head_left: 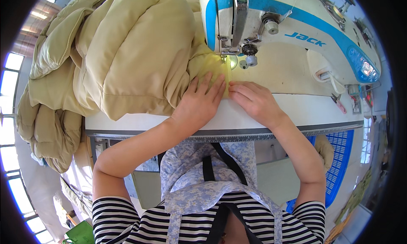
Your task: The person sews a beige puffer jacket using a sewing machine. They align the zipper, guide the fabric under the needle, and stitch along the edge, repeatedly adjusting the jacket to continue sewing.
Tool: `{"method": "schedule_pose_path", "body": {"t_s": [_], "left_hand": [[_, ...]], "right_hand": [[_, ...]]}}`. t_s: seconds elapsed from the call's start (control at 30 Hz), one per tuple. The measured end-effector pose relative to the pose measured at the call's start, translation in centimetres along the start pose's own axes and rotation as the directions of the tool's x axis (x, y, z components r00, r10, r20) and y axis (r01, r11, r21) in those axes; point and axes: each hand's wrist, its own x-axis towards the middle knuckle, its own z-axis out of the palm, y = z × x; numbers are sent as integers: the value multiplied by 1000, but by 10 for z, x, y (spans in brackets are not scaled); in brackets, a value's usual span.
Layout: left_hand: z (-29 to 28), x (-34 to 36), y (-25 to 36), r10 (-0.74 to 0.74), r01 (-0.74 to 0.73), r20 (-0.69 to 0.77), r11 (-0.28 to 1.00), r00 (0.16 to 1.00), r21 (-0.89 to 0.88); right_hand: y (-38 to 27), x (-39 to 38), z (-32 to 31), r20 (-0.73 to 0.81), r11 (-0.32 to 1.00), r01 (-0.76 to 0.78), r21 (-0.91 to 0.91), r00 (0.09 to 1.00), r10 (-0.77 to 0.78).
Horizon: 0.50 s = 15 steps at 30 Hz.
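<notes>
A puffy beige quilted garment (135,53) is heaped over the left and centre of the white sewing table (296,110). Its edge, with a narrow strip along it, runs under the presser foot (224,57) of a white and blue sewing machine (288,10), lit by a small lamp. My left hand (199,99) lies flat on the fabric just left of that edge, fingers stretched out. My right hand (252,102) pinches the edge of the fabric close beside it, in front of the needle.
Pink-handled scissors (339,104) lie at the table's right, past the machine bed. A measuring strip (212,138) runs along the front edge. A blue plastic basket (339,163) is below the table at the right. Part of the garment hangs off the left end.
</notes>
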Motion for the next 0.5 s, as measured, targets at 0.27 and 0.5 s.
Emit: {"method": "schedule_pose_path", "body": {"t_s": [0.27, 0.5], "left_hand": [[-6, 16, -15, -182, 158, -3, 860, 983, -485], [14, 11, -22, -217, 123, -151, 873, 964, -471]], "right_hand": [[-8, 5, -1, 44, 999, -30, 19, 999, 30], [-8, 2, -4, 77, 999, -41, 34, 996, 38]]}}
